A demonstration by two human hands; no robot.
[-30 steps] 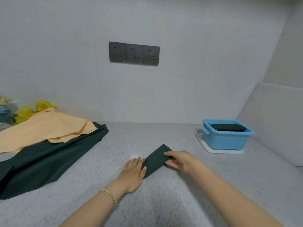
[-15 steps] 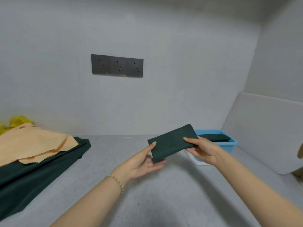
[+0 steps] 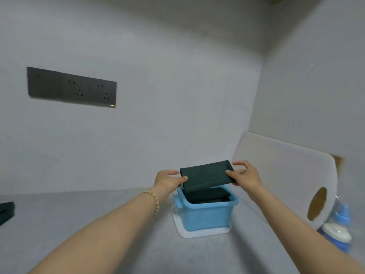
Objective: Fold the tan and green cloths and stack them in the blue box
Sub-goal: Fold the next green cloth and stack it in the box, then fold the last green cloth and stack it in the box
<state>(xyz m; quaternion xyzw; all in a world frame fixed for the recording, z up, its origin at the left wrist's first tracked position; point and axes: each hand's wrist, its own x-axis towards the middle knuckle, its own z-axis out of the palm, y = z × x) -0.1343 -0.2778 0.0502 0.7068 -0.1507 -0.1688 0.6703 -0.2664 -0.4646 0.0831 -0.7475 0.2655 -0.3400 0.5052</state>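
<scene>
A person is holding a folded dark green cloth [image 3: 207, 177] level in the air, directly above the open light blue plastic box [image 3: 205, 212] standing near the far right corner of the grey speckled table [image 3: 59, 206]. The left hand [image 3: 167, 179] is pinching the cloth's left end, thumb on top and fingers beneath. The right hand [image 3: 245, 176] is pinching the right end the same way, with its forefinger lifted clear.

The risk appears to lie in the drop. The bundle is looking about as long as the box's opening, so an end may well catch on the rim and leave the cloth propped at a slant. Letting go from this height could also allow the folds to spring apart. A firm push downward might shift the box on the flat white plastic tray [image 3: 197, 233] it is sitting on.

Inside the box a second dark green folded piece [image 3: 213, 195] is already lying flat, filling much of the floor. No tan cloth is showing anywhere. A large white paper roll [image 3: 286, 175] and a blue-and-white bottle [image 3: 339, 234] are standing at the right, near the box.
</scene>
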